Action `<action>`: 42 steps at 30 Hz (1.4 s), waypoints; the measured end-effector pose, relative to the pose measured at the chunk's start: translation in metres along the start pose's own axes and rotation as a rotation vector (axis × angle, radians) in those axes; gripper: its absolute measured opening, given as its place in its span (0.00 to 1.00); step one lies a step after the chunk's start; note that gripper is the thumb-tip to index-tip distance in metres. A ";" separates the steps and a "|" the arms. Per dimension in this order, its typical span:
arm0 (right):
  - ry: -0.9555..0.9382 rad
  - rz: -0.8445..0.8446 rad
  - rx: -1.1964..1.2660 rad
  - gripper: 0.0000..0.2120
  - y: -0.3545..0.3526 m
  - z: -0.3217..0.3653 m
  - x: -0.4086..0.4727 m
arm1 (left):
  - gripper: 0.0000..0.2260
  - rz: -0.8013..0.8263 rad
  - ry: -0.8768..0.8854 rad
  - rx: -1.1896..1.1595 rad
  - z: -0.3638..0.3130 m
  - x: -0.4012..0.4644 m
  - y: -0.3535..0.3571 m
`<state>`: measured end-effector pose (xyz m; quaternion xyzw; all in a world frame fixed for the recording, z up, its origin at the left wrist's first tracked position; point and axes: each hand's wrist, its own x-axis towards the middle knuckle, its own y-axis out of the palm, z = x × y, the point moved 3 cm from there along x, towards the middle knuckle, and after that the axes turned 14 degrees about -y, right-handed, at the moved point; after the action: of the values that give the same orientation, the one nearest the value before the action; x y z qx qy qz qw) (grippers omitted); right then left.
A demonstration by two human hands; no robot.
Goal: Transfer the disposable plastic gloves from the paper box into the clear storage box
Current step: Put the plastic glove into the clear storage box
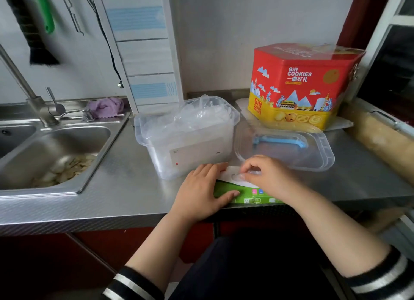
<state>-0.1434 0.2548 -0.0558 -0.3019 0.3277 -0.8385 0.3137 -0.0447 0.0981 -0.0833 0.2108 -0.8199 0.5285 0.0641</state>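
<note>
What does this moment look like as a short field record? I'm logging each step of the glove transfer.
paper box: green and white, lying at the counter's front edge
left hand: rests flat on the paper box, steadying it
right hand: fingertips pinch at the box's oval opening
clear storage box: open, directly behind the paper box
gloves: heaped in the storage box, reaching above its rim
lid: off, on the counter right of the storage box
cookie tin: behind the lid

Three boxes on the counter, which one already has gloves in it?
The clear storage box, lid off, with crumpled plastic gloves heaped above its rim. The cookie tin is closed; the green paper box lies under both hands.
</note>
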 end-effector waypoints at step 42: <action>0.086 -0.280 0.459 0.26 0.000 -0.019 -0.001 | 0.12 -0.245 -0.212 0.234 0.004 0.112 -0.142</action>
<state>-0.1562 0.2624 -0.0673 -0.2293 0.0972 -0.9381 0.2406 -0.0863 0.0135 0.0712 0.3696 -0.7231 0.5833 0.0163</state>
